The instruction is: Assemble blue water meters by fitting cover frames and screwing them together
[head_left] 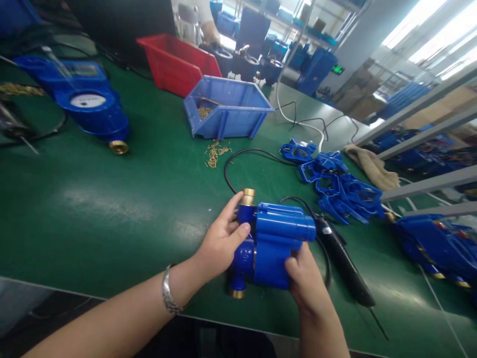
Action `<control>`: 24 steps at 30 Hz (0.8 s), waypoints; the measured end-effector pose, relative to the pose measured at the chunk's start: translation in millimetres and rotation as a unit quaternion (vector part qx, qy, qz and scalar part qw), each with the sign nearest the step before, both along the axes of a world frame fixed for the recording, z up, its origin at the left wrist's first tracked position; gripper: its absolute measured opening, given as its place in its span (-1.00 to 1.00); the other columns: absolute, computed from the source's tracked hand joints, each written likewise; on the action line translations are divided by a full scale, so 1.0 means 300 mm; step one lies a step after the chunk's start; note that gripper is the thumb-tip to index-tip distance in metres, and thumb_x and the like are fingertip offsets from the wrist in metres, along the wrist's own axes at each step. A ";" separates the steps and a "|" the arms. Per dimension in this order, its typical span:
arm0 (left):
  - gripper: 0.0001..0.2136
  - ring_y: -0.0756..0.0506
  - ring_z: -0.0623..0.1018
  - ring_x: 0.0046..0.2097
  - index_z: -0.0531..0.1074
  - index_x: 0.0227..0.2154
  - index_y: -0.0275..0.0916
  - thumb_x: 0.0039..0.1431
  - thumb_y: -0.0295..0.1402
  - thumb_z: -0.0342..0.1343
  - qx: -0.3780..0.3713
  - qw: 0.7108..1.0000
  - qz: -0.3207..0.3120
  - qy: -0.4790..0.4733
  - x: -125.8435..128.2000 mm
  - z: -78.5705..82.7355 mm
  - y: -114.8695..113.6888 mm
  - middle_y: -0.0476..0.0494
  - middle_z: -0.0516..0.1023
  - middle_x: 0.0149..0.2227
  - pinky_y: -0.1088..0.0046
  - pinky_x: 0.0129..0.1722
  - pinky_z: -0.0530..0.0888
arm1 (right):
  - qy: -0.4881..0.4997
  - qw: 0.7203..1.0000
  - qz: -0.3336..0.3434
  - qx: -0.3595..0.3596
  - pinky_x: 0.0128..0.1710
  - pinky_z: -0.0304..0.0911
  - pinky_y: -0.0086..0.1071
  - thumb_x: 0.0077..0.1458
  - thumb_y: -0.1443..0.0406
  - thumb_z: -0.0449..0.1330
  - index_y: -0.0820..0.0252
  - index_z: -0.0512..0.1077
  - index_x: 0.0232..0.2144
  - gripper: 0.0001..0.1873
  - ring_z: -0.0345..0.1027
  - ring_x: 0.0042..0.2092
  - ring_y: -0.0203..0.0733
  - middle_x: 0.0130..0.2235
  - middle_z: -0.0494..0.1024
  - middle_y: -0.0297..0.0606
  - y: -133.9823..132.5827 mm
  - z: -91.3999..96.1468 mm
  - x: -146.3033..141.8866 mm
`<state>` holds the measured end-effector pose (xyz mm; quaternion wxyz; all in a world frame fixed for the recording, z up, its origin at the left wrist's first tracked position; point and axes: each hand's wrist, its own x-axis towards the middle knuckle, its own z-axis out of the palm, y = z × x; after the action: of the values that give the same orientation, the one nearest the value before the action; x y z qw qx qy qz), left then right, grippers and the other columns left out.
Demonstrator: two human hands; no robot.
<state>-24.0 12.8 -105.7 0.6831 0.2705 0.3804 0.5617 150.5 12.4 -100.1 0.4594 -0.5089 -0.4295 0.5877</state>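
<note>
Both my hands hold a blue water meter [274,263] above the green bench, turned on its side with its brass-ended pipe stubs at top and bottom. My left hand [221,241] is wrapped round the pipe body, thumb in front and fingers partly hidden behind. At the lower right of the housing, my right hand [303,271] grips the casing; most of its fingers are hidden behind it. Just right of the meter lies a black electric screwdriver [343,263] with a long thin bit and a black cord. Small brass screws [215,153] lie loose beyond the meter.
A blue bin [238,122] with screws and a red bin [175,64] stand at the back. Blue plastic covers [335,181] are piled to the right. Another water meter [87,102] sits at left. More meters [439,243] lie far right, by a metal rack. A person's hand [211,34] shows behind.
</note>
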 end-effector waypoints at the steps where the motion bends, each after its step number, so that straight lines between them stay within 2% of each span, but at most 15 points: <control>1: -0.35 -0.08 0.53 -0.12 -0.05 0.24 -0.06 0.12 -0.36 0.11 0.010 1.000 0.012 0.008 0.004 0.008 -0.003 -0.18 0.43 0.03 0.39 -0.09 0.43 | 0.017 1.000 -0.015 -0.013 0.04 0.25 -0.05 -0.21 0.11 0.38 0.13 0.32 0.06 -0.26 0.35 0.05 0.09 -0.01 0.51 -0.12 -0.006 -0.006 0.001; 3: -0.28 -0.05 0.54 -0.15 -0.12 0.25 -0.03 0.10 -0.41 0.12 0.007 0.999 0.035 0.031 0.008 0.031 -0.001 -0.15 0.44 0.00 0.42 -0.12 0.43 | 0.074 0.995 -0.057 -0.036 0.04 0.23 0.00 -0.19 0.15 0.36 0.12 0.36 0.02 -0.33 0.39 0.00 0.09 -0.07 0.55 -0.15 -0.015 -0.025 0.001; 4: -0.26 -0.05 0.54 -0.19 -0.10 0.25 -0.07 0.05 -0.43 0.15 -0.004 0.998 0.042 0.042 0.009 0.043 0.006 -0.15 0.46 -0.04 0.43 -0.16 0.45 | 0.107 0.990 -0.073 -0.046 0.06 0.21 0.03 -0.18 0.13 0.34 0.11 0.39 -0.01 -0.38 0.41 -0.02 0.10 -0.10 0.57 -0.16 -0.018 -0.036 0.000; 8: -0.40 -0.06 0.53 -0.31 0.26 0.03 -0.36 -0.13 -0.41 0.27 -0.029 0.999 0.014 0.040 0.010 0.075 0.045 -0.12 0.52 -0.31 0.44 -0.28 0.46 | 0.201 0.970 -0.075 -0.117 0.10 0.13 0.11 -0.15 0.01 0.26 0.10 0.54 -0.27 -0.58 0.46 -0.08 0.13 -0.26 0.63 -0.17 -0.021 -0.069 -0.016; 11: -0.50 -0.05 0.52 -0.32 0.30 -0.06 -0.33 -0.12 -0.39 0.26 -0.015 0.999 -0.001 0.032 0.009 0.070 0.055 -0.09 0.51 -0.36 0.43 -0.28 0.46 | 0.234 0.958 -0.073 -0.146 0.15 0.07 0.08 -0.20 -0.03 0.26 0.08 0.57 -0.38 -0.61 0.44 -0.05 0.12 -0.32 0.64 -0.19 -0.020 -0.080 -0.045; 18: -0.55 -0.06 0.52 -0.32 0.28 -0.11 -0.28 -0.07 -0.33 0.27 0.014 0.995 0.034 0.088 0.006 0.043 0.008 -0.10 0.52 -0.32 0.42 -0.30 0.43 | 0.235 0.954 -0.054 -0.179 0.17 0.06 0.04 -0.28 -0.06 0.27 0.02 0.58 -0.44 -0.62 0.45 -0.06 0.11 -0.36 0.64 -0.27 -0.025 -0.082 -0.079; 24: -0.57 -0.09 0.54 -0.30 0.29 -0.13 -0.27 -0.07 -0.33 0.29 0.065 0.994 0.002 0.091 0.001 0.046 -0.001 -0.13 0.56 -0.33 0.41 -0.29 0.45 | 0.192 0.968 -0.063 -0.151 0.15 0.10 0.01 -0.37 -0.10 0.27 -0.01 0.57 -0.55 -0.62 0.46 -0.10 0.12 -0.45 0.63 -0.31 -0.036 -0.086 -0.058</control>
<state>-23.5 12.6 -91.9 0.6254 0.3635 0.4048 0.5594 132.9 1.6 -125.8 0.4870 -0.4762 -0.2069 0.7023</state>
